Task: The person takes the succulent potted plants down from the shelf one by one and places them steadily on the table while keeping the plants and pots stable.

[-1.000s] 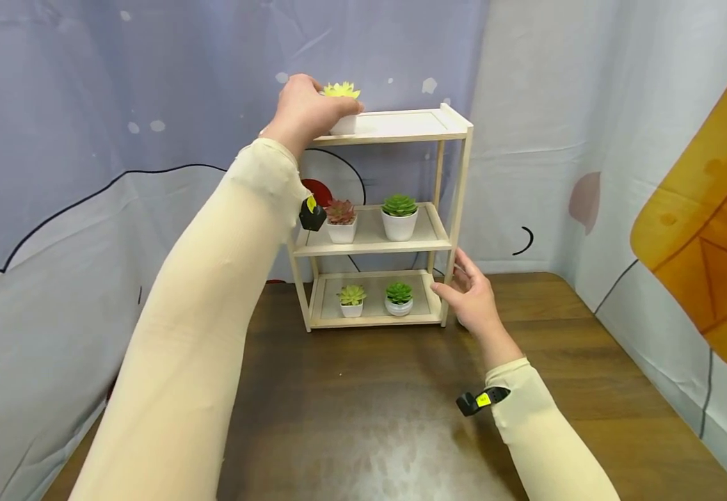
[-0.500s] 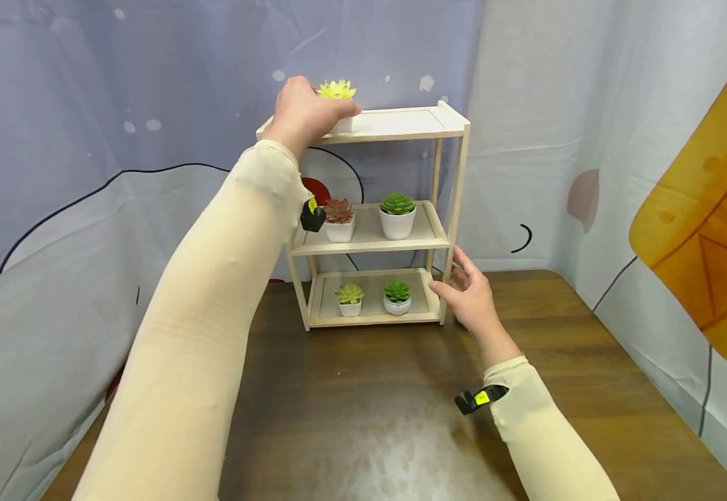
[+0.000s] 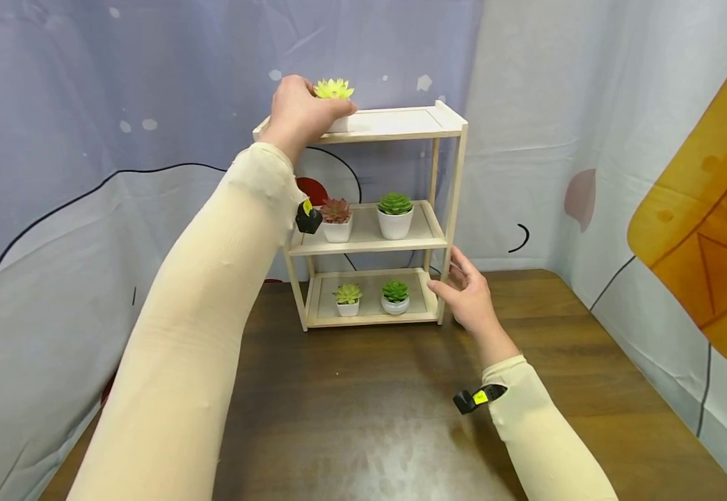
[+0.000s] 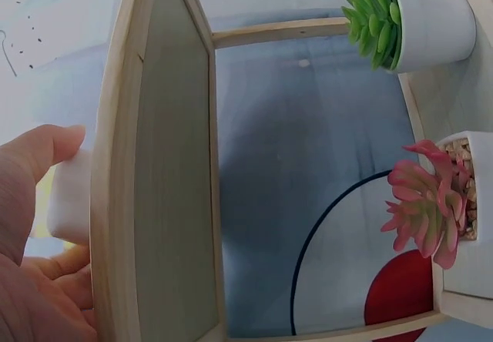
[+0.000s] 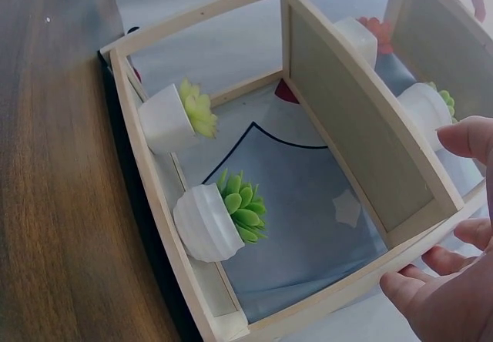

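Well, left hand (image 3: pixel 303 110) pinches yellow succulent (image 3: pixel 334 88) between thumb (image 4: pixel 54 143) and fingers (image 4: pixel 68 263)

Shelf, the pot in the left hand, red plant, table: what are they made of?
Shelf: likely unpainted pale wood, matte; faint streaks along its edges.
Pot in the left hand: smooth, white; ceramic or plastic, can't tell which.
Red plant: probably soft plastic, going by the thick, satin leaves; not certain.
Table: brown wood or wood-look laminate; streaked grain, soft sheen.
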Demonstrator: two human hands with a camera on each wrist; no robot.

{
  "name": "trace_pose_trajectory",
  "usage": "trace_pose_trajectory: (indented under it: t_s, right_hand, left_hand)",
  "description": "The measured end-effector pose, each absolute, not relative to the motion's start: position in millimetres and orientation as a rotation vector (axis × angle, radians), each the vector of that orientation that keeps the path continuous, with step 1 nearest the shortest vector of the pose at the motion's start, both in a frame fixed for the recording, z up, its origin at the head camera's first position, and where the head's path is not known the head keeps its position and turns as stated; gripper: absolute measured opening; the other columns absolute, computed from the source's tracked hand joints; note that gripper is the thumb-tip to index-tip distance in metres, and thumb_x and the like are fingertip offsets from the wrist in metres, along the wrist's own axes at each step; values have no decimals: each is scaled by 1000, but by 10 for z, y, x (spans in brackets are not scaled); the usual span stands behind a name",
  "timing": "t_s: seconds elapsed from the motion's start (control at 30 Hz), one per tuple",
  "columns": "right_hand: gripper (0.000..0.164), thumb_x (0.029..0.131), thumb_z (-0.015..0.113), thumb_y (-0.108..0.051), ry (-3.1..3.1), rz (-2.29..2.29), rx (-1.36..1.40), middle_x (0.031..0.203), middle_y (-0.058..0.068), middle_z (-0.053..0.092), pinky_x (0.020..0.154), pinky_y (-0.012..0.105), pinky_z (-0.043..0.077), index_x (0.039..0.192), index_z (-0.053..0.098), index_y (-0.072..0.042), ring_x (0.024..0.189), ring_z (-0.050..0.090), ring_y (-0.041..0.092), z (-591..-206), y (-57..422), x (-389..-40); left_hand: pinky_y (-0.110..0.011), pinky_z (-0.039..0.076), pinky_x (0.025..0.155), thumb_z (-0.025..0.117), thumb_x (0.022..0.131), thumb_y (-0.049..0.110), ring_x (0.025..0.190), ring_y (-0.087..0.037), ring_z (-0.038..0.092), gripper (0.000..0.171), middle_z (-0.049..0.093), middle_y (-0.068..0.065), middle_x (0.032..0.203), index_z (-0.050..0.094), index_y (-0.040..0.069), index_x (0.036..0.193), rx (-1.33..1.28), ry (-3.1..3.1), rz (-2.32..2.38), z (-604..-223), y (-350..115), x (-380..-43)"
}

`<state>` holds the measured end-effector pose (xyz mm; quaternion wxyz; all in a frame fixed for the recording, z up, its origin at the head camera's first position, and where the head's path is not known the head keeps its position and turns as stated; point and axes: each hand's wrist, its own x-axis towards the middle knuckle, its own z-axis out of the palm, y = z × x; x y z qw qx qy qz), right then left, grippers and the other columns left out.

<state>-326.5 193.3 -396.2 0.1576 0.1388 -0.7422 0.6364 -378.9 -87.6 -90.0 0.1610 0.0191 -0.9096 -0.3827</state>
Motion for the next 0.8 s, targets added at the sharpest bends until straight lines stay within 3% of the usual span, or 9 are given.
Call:
trace_pose_trajectory:
  t_s: [0.17,0.3,0.57,0.8]
  right_hand:
    - [81,91,75,-11,-2112,1824,411,161,14,44,124,54,31,161,35,-14,149,42,36,-3946,1919,-3263]
    - [80,91,74,-9,-2105,1826,407,160,15,44,125,54,31,161,36,-13,149,42,37,-3950,1911,-3261]
    - [80,91,74,-9,-2099,1840,399,161,15,44,125,52,30,161,36,-12,150,41,37,-3963,1892,-3277]
    - [79,91,74,-9,-2095,1865,395,160,12,45,125,50,30,161,37,-14,148,43,32,-3975,1894,-3287]
  left_hand:
    - [-24,43,100,78,81,56,113,-9,47,70,52,5,131,57,17,135,26,-2542,-1171,-910,-899,-3787]
    - [-23,43,99,80,81,52,113,-8,48,70,53,6,132,57,17,137,-5,-2494,-1226,-914,-912,-3763]
    - [-25,43,84,82,80,48,97,-9,47,43,52,11,100,63,18,104,-110,-2411,-1261,-932,-982,-3689]
    - [-26,42,82,84,80,46,96,-8,47,43,53,11,95,67,17,106,-166,-2385,-1284,-935,-1032,-3578]
